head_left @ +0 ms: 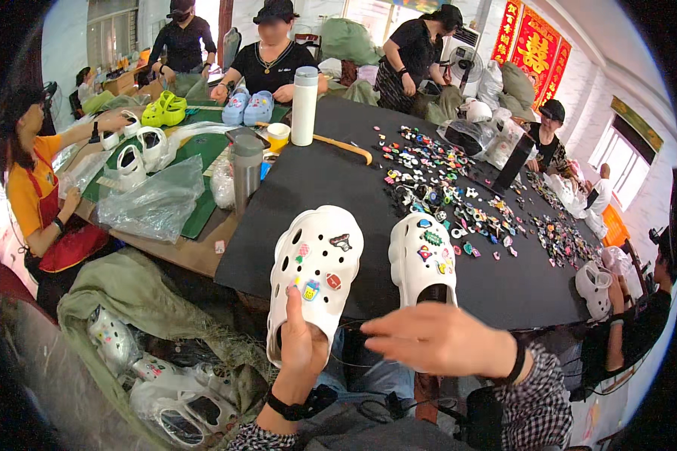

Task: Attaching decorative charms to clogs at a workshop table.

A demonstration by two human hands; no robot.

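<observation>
Gripping left white clog (pixel 317 264) in left hand (pixel 303 346), and holding right hand (pixel 447 342) with fingers loosely parted near right white clog (pixel 411 272) on black bench (pixel 338 180).

The counter (pixel 316 195) has a matte black top. At about 10 to 11 o'clock stand a tall white bottle (pixel 303 109) and, beside it, a curved wooden stick (pixel 346 147) lying flat, while small multicoloured charms (pixel 459 207) lie scattered from 12 round to 3 o'clock. A dark upright panel (pixel 513 163) stands at 2 o'clock, and a charm-studded white clog (pixel 403 259) rests at 6 o'clock by the near edge.
</observation>
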